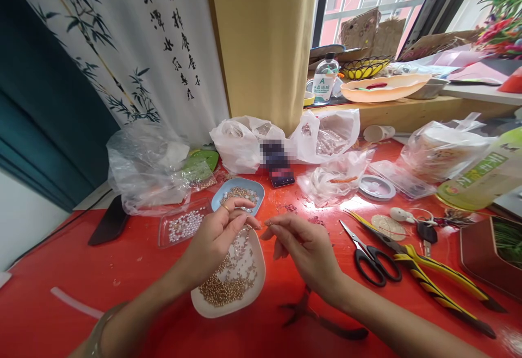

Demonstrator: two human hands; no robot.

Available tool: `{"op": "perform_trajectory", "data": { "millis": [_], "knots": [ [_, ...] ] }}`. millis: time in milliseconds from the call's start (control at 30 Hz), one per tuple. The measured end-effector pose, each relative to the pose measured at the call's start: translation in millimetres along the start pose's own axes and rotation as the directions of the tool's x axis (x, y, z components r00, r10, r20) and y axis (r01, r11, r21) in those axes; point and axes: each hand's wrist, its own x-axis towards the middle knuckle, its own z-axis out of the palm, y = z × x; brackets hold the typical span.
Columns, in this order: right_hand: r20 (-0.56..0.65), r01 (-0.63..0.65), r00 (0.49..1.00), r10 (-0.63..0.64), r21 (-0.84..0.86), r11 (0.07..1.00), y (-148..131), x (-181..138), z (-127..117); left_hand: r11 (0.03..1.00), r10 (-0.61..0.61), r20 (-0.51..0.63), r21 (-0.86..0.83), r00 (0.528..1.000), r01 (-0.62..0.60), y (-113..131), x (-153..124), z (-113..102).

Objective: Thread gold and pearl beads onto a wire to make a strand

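My left hand (218, 233) hovers over a white dish (253, 293) heaped with small gold and pearl beads, its thumb and forefinger pinched together; a ring shows on one finger. My right hand (304, 244) is just to its right, fingers also pinched, the two pinches almost meeting above the dish's far edge. What they hold is too small to make out. A blue dish of beads (238, 194) lies right behind the left hand. A clear tray of white pearls (183, 226) lies to its left.
On the red table lie black-handled scissors (369, 255), yellow-handled pliers (432, 279), dark pliers (318, 317) under my right wrist, a phone (279, 170), keys (424, 222) and several plastic bags (147, 168). A green bottle (485, 176) and a dark box (491, 255) stand right.
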Motion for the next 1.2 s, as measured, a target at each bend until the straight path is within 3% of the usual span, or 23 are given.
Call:
{"op": "perform_trajectory", "data": {
  "millis": [200,500,667,867,1200],
  "knots": [
    [-0.021,-0.097,0.995,0.099,0.095,0.991,-10.9,0.1,0.5,0.994,-0.013,-0.017,-0.105,1.0,0.011,0.0,-0.1,3.3],
    [-0.045,-0.11,0.992,0.118,0.143,0.984,-17.4,0.0,0.5,0.975,-0.026,-0.087,-0.224,0.996,0.006,3.0,-1.6,3.3],
    [0.095,-0.227,0.972,0.213,0.186,0.956,-16.4,0.8,3.9,0.934,-0.063,-0.004,-0.351,0.998,0.058,0.2,-2.0,7.5],
    [0.172,-0.372,0.927,0.333,0.32,0.871,-21.0,0.4,8.4,0.944,-0.046,0.022,-0.327,0.999,0.051,3.2,-3.0,13.2],
    [0.196,-0.447,0.894,0.403,0.335,0.829,-24.5,0.5,9.0,0.968,-0.031,0.041,-0.248,0.999,0.041,0.0,-3.6,14.3]
  ]
}}
